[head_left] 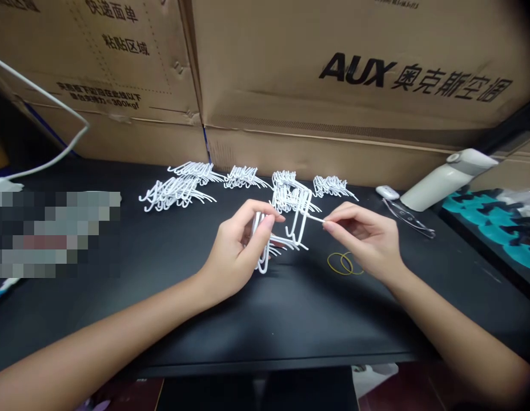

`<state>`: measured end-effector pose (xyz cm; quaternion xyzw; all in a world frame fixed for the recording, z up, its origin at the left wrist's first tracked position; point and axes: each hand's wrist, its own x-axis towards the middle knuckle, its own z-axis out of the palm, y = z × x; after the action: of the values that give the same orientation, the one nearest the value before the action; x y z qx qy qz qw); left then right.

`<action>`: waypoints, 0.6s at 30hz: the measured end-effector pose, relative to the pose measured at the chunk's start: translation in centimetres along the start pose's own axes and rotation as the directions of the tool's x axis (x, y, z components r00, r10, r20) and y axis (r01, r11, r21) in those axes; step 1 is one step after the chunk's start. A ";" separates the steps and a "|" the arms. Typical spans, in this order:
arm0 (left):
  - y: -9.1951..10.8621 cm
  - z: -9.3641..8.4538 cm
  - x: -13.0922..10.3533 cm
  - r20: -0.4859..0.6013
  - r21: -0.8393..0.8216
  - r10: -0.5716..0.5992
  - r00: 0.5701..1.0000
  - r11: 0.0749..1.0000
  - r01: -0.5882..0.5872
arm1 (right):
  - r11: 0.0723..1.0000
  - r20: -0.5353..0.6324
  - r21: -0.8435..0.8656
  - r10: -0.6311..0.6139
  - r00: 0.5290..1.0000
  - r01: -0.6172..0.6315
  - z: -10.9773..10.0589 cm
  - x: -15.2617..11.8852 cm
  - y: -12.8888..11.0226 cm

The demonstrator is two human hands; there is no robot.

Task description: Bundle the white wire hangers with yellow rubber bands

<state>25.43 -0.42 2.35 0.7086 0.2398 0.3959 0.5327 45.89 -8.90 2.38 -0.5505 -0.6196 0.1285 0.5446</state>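
My left hand [237,245] is closed around a bundle of white wire hooks [263,264], with the bent ends poking out past the fingers. My right hand [372,237] pinches the thin straight end of a single white wire hook [315,218] between thumb and fingertips. The looped part of that hook reaches left, close to the bundle; whether they touch I cannot tell. Beyond my hands, more white hooks [177,191] lie in several nested piles along the back of the black table. Two yellow rubber bands [340,264] lie below my right hand.
Large cardboard boxes [333,103] stand along the table's far side. At the right are a pale bottle [440,182] lying tilted, a white case [387,193], folded glasses [408,220] and a teal-and-black object [492,222]. A white cable [74,137] hangs at the left, above a blurred-out item.
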 end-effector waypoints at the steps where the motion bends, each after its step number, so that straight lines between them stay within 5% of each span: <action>1: 0.0 0.0 0.0 0.003 -0.006 -0.006 1.000 1.000 0.006 | 1.000 -0.002 0.000 0.001 1.000 -0.001 0.0 0.0 0.0; 11: 0.1 0.1 0.0 0.044 -0.060 -0.031 0.999 0.998 0.034 | 0.997 0.117 0.079 0.009 0.993 -0.018 1.6 -1.2 -0.6; 18: 0.2 0.0 0.2 -0.013 0.023 0.016 1.000 1.000 -0.016 | 0.967 0.124 0.171 0.170 0.978 -0.189 1.6 -0.8 -0.6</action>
<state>25.54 -0.38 2.57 0.7141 0.2421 0.4019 0.5196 44.10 -9.15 1.83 -0.5447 -0.5815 0.2630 0.5441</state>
